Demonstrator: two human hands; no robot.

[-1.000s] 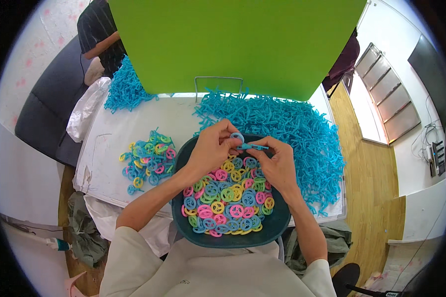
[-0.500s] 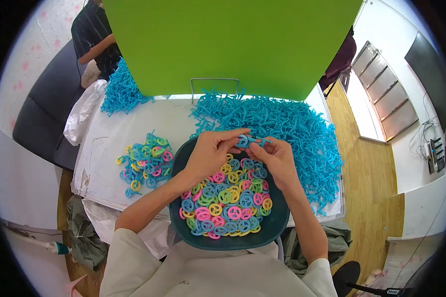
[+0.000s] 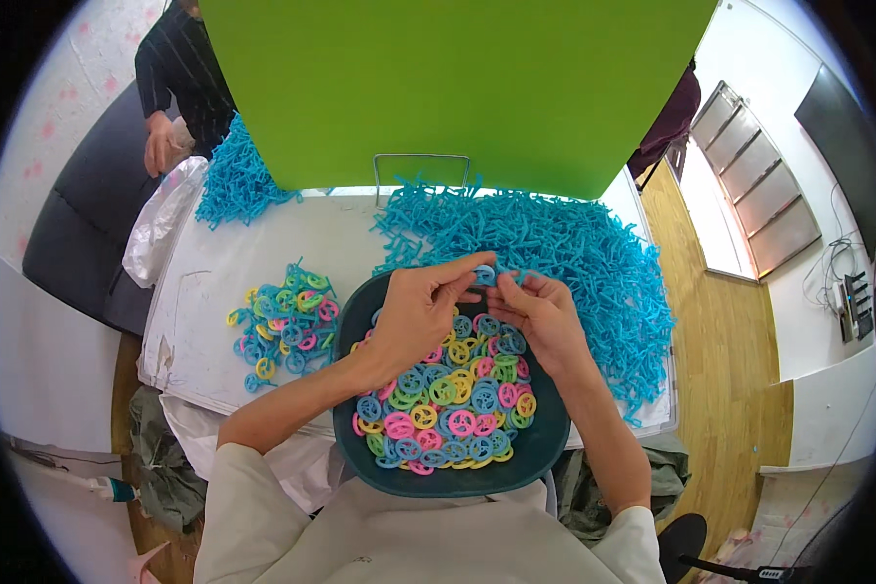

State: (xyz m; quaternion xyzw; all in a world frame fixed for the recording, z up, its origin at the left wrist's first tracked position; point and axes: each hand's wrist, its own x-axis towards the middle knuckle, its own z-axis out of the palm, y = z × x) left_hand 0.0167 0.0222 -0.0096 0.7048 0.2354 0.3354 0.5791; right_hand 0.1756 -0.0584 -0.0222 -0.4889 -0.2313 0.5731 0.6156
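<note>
We pinch one small blue ring (image 3: 485,275) between our left hand (image 3: 420,313) and right hand (image 3: 543,313), both grips closed on it, above the dark bowl (image 3: 545,450) of coloured rings (image 3: 448,399) on the worktop (image 3: 214,277).

Rings (image 3: 445,399): smooth glossy plastic. Bowl (image 3: 545,443): matt dark teal plastic. Blue pieces (image 3: 565,253): plastic. Table cover (image 3: 214,282): matt white, scuffed. Floor (image 3: 725,331): wood.

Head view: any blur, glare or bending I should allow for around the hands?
Head view: left hand and right hand are sharp over the dark bowl; lighting is even, without glare; the white table edges bow outward; black vignette rings the picture.
</note>
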